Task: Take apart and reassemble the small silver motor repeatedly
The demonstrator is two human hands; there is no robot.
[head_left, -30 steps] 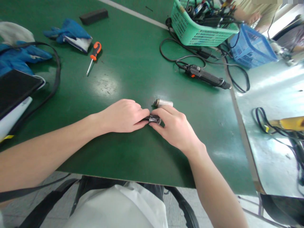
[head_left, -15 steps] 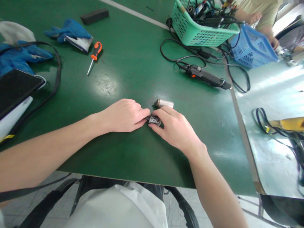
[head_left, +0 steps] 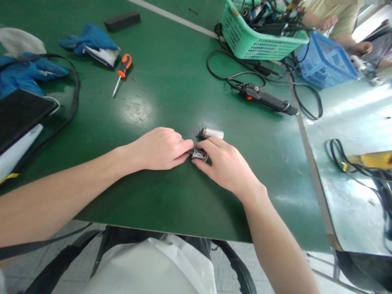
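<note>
Between my hands, low over the green table, is a small silvery cylindrical metal part with dark slots. My right hand is closed round it, thumb on the near side and fingers on the far side. My left hand is closed in a pinch at the part's left end, where a thin dark piece shows; the fingertips hide most of it. Just beyond my right fingers lies a second silvery metal cylinder with a darker left end, on its side.
An orange-and-black screwdriver, blue gloves and a dark block lie at the left. A corded black electric screwdriver is at the right, below a full green basket and a blue basket. Another person works behind.
My hands and the metal part stay almost where they were. In the background, the other person's hand has shifted slightly up and to the right.
</note>
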